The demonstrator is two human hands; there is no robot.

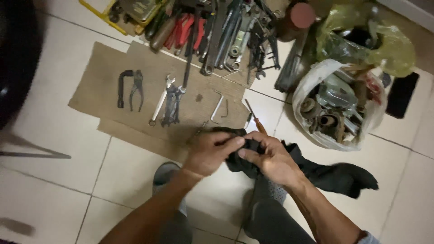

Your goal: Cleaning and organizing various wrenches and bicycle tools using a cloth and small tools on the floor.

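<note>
Both my hands meet over a black rag [334,176] above the tiled floor. My left hand [209,152] grips one end of the rag and a thin metal tool [201,130] whose tip sticks out past my fingers. My right hand [267,158] pinches the rag beside it, and the rest of the cloth trails off to the right. A screwdriver with a brown handle [254,117] lies just beyond my hands.
A cardboard sheet [99,90] carries pliers [136,89], spanners [169,101] and hex keys [218,107]. More wrenches and red-handled tools [217,31] pile at the top. A white plastic bag of metal parts [337,106] and a yellow bag [389,47] lie right. A tyre [16,58] is left.
</note>
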